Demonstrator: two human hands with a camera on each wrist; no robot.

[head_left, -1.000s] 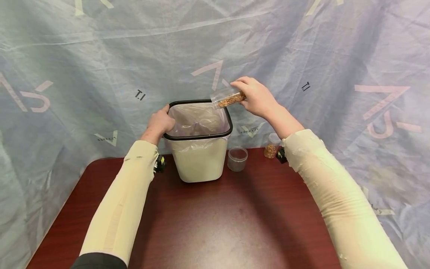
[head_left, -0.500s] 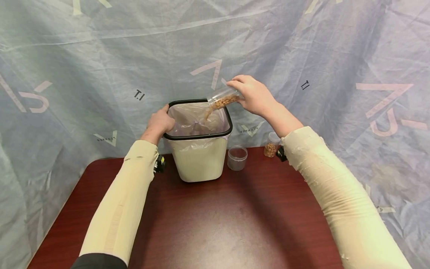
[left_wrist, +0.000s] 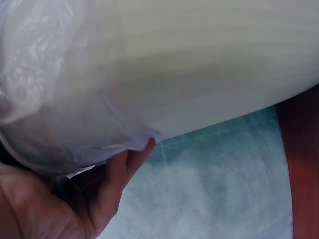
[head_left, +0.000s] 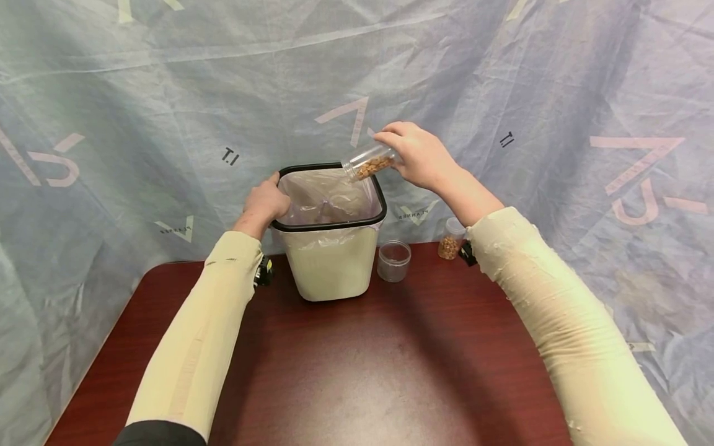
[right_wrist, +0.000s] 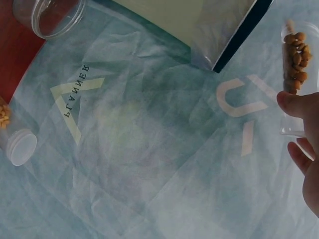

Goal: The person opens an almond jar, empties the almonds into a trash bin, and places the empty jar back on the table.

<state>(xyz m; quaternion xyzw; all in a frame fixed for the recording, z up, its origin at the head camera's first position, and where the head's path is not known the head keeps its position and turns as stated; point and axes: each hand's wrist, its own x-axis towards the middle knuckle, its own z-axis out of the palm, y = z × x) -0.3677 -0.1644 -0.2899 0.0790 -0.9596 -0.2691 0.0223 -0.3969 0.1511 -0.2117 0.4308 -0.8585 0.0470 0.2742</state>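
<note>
My right hand grips a clear plastic jar by its base end. The jar tips mouth-down to the left, over the bin's right rear rim. Small brown nut-like pieces lie along its lower side, with a blur at its mouth in the right wrist view. On the bin's left side, my left hand holds the black rim. In the left wrist view, fingers press the overhanging clear liner against the outside. The cream trash bin stands upright on the table.
A wide clear tub stands beside the bin's right side. Farther right, a lidded jar with brown pieces is near the right wrist's camera. A grey cloth hangs behind the dark red table.
My right hand has shifted slightly left and tilted the jar further. A stream of pieces fell into the bin half a second ago, and the jar's contents are lower. The left hand stays put.
</note>
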